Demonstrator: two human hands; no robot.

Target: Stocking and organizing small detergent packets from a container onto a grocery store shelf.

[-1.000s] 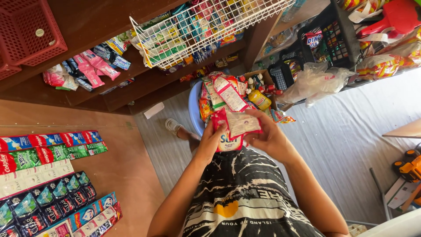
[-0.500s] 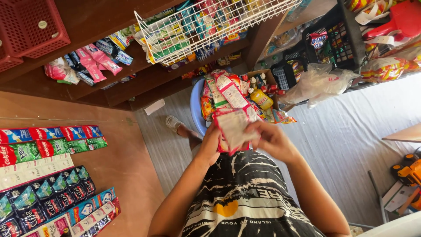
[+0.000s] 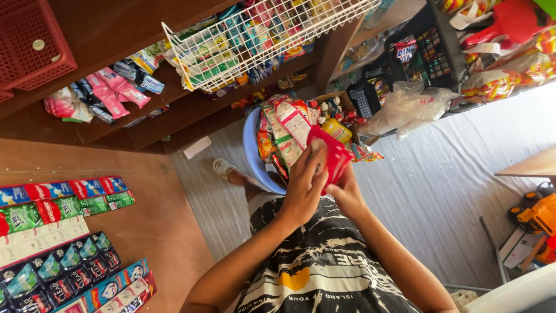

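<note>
— While both hands meet, what do the fingers grip?
— I see left hand (image 3: 305,188) and right hand (image 3: 346,191) fingers closed on a red plastic snack packet (image 3: 328,155), just above the round blue plastic basin (image 3: 253,152).

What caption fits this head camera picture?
Both hands hold a red packet above a blue basin of snacks.

Shop surroundings, overhead view.
White wire basket (image 3: 260,35) of packets on wooden shelf (image 3: 174,110); red crate (image 3: 32,43) upper left; sachet strips (image 3: 58,237) hang left; orange toy truck (image 3: 536,214) right; clear plastic bag (image 3: 405,107) beside black basket (image 3: 428,49).
</note>
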